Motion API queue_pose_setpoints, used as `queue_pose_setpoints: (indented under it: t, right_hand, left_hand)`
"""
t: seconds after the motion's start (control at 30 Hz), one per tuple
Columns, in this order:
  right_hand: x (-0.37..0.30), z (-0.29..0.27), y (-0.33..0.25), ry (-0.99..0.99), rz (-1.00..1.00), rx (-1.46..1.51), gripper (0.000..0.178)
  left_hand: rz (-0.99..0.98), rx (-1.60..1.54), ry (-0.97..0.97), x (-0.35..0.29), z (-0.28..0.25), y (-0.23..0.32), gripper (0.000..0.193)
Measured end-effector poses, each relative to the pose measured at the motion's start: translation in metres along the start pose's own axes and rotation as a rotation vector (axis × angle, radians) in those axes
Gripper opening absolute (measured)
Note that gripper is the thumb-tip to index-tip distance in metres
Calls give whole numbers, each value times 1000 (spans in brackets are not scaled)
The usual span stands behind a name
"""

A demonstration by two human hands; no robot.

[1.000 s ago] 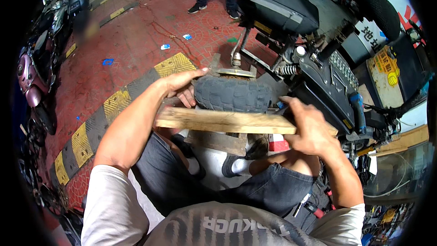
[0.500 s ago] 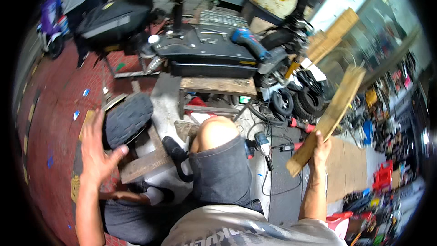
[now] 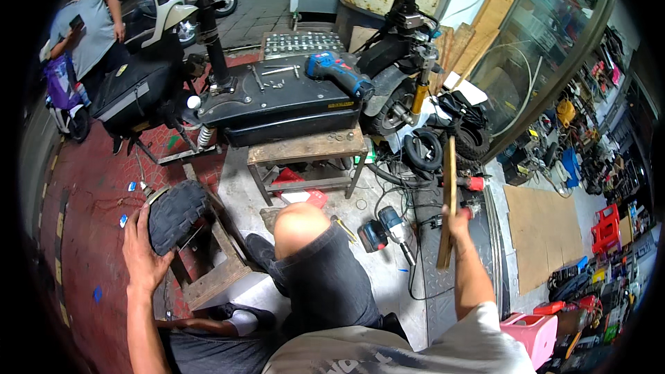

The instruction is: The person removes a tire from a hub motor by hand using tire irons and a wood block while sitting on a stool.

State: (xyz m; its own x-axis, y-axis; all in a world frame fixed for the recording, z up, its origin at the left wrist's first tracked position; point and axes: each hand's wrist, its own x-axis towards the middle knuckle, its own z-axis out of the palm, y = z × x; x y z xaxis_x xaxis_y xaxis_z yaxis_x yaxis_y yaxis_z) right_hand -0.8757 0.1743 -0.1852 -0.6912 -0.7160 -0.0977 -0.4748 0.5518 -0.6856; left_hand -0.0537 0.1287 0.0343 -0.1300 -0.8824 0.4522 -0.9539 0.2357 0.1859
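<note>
A small wheel with a knobbly black tyre (image 3: 179, 216) stands on a low wooden stool (image 3: 215, 284) at the left. My left hand (image 3: 144, 253) is against the tyre's near left side, fingers along its edge and thumb below the tread, gripping it. On the right, my right hand (image 3: 457, 225) is closed around a wooden plank (image 3: 450, 173) held roughly upright, its narrow edge facing me. The wheel's hub is largely hidden behind the tyre.
Ahead, a scooter's black deck (image 3: 277, 97) rests on a wooden bench (image 3: 305, 147), carrying a blue cordless tool (image 3: 339, 75) and loose screws. An impact wrench (image 3: 396, 228) and cables lie on the floor. A person (image 3: 90, 28) stands far left. Flat cardboard (image 3: 544, 235) lies right.
My left hand has come from open in the air onto the tyre. The plank, tilted broad side toward me before, is now nearly upright and edge-on. My view has shifted.
</note>
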Motion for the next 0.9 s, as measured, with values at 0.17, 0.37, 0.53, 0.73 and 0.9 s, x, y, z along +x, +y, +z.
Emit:
queue_pose_setpoints:
  t: [0.17, 0.37, 0.53, 0.73, 0.9]
  right_hand:
    - [97, -43, -195, 529, -471, 112, 73]
    - [-119, -16, -428, -141, -925, 545, 35]
    - [-252, 91, -537, -659, -1456, 159, 61]
    - [-296, 220, -577, -719, -1426, -189, 109]
    - [-312, 280, -568, -706, -1378, -129, 121]
  left_hand:
    - [-63, 13, -101, 17, -27, -16, 103]
    - [-99, -283, -216, 65, -18, -54, 98]
    - [-190, -433, -218, 81, -14, -85, 95]
    - [-187, -395, -5, 80, 20, -109, 95]
    - [-320, -451, 65, 79, 30, -113, 101]
